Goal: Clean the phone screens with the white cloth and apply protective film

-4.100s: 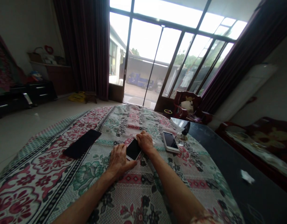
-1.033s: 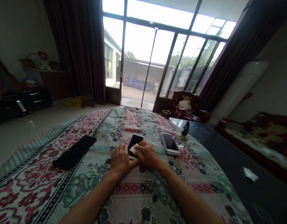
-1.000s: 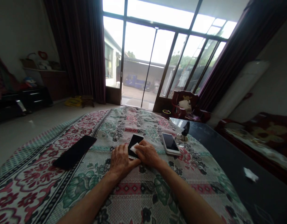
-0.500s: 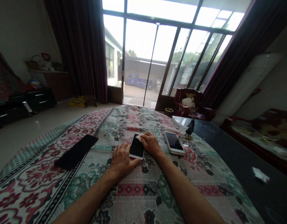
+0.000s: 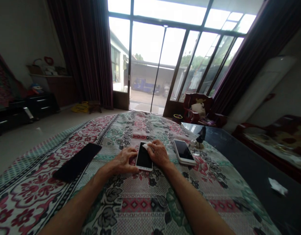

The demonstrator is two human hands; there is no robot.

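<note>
A white-framed smartphone with a dark screen lies face up on the patterned tablecloth. My left hand steadies it at its left edge, fingertips higher up and thumb by the lower left corner. Pinched in my right hand is a crumpled white tissue, pressed on the upper part of the screen. To the right rests another white phone, seemingly on top of a further flat device. A large black phone or tablet-like slab lies to the left.
Beyond the right side of the cloth is a dark glossy surface with a crumpled white paper on it. A small dark figurine stands near the white phone. Wooden chair and glass doors are farther off.
My left hand has shifted left, its thumb sliding from along the phone's bottom edge to the corner. My right hand and the tissue have moved slightly down the screen.
</note>
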